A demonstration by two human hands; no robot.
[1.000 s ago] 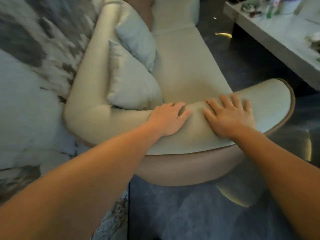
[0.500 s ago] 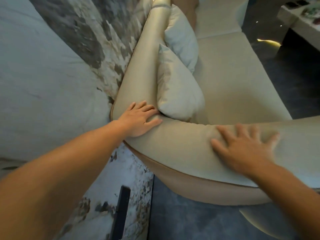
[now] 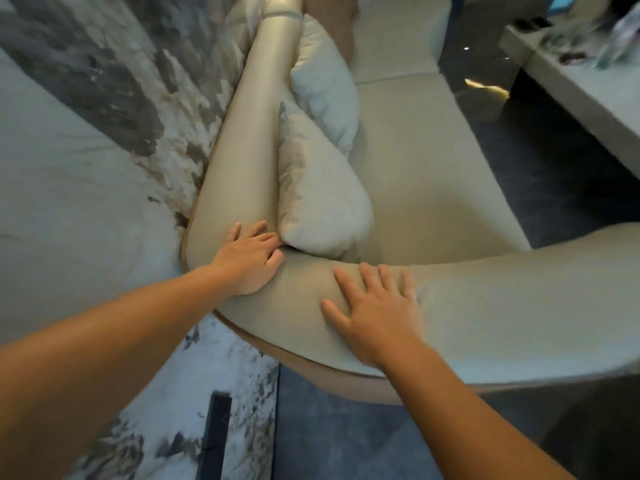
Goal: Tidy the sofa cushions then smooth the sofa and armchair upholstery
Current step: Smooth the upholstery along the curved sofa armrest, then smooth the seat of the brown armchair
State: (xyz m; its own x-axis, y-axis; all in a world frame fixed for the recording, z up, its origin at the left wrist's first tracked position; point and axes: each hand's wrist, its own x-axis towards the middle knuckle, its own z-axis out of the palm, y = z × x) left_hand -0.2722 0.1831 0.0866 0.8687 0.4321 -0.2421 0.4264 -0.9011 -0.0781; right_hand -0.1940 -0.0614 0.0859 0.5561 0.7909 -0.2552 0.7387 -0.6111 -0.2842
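A cream sofa (image 3: 412,168) runs away from me, its curved arm (image 3: 502,306) crossing the lower middle. Two pale cushions lean against its backrest (image 3: 242,143): a near cushion (image 3: 318,199) in the corner and a far cushion (image 3: 325,88) behind it. My left hand (image 3: 249,261) lies flat on the corner where arm and backrest meet, fingertips touching the near cushion's lower corner. My right hand (image 3: 377,313) presses flat on the arm's top, fingers spread, holding nothing.
A marble-patterned wall (image 3: 86,133) stands left of the sofa. A low white table (image 3: 571,84) with small items stands at the upper right across dark floor (image 3: 540,161). A grey-blue rug (image 3: 346,438) lies below the arm, with a dark strip (image 3: 214,434) at the wall's base.
My left hand slid left along the arm to the backrest corner and stays there. My right hand moved left along the arm's top, closer to the left hand. The view swung left.
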